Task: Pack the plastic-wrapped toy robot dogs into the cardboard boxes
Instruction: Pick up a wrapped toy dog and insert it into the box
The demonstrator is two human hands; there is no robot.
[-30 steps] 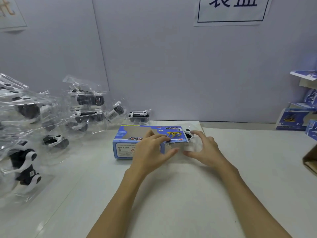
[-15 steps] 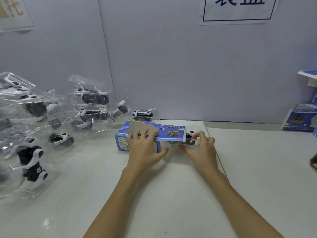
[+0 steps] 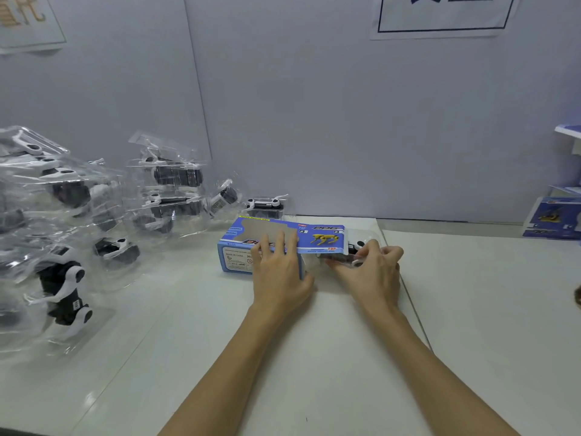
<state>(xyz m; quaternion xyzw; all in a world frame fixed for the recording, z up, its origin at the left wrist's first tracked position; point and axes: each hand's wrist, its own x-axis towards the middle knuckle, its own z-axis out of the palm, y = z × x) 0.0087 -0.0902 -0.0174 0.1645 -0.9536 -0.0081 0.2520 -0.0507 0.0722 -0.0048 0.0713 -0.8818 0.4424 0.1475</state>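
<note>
Clear crinkly plastic is what the right hand (image 3: 374, 272) is pinching, just right of frame centre: its fingers are curled around a plastic-wrapped toy robot dog (image 3: 353, 250), black and white, which sits at the open right end of the blue cardboard box (image 3: 270, 243) and looks partly inside it, though how far in I can't really tell. The left hand (image 3: 279, 272) lies on the box with its fingers straight and spread, pressing down on the top and front face, not curled around anything. The box lies on its side on the white table (image 3: 314, 357), near the middle of the frame, with its printed flap (image 3: 320, 239) sticking out to the right over the dog; there's a yellow dog picture on it. Just behind the box, against the wall, is one more bagged dog (image 3: 265, 206). Going left, there's a whole pile of wrapped dogs (image 3: 78, 221) filling the left side of the frame, bags stacked loosely on each other. At the far right edge are more blue boxes (image 3: 553, 218), well apart from the hands. Upper right of the frame has a paper sign (image 3: 440, 14) taped to the grey wall (image 3: 314, 105).
</note>
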